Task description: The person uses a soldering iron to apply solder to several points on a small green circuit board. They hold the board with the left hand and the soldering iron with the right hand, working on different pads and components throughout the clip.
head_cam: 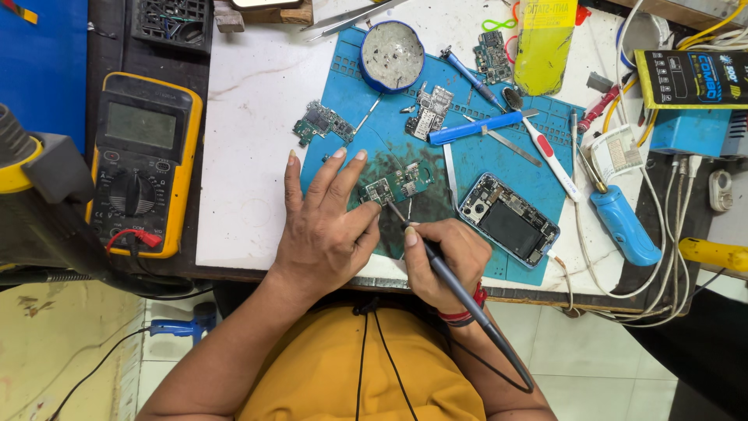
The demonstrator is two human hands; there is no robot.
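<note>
My right hand (444, 261) pinches the slim dark-handled soldering iron (456, 284) like a pen, tip on the small green circuit board (396, 185) just beyond. My left hand (327, 226) lies open, fingertips pressing the board's left end onto the blue work mat (475, 164). The board looks light, stiff and fragile; hold it by its edges.

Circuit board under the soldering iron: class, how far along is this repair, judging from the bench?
Done: the phone lies opened on the blue mat, and other boards lie loose. In hand: the left hand steadies the circuit board while the right hand puts the soldering iron tip to it. Left: the board is still outside the open phone.
</note>
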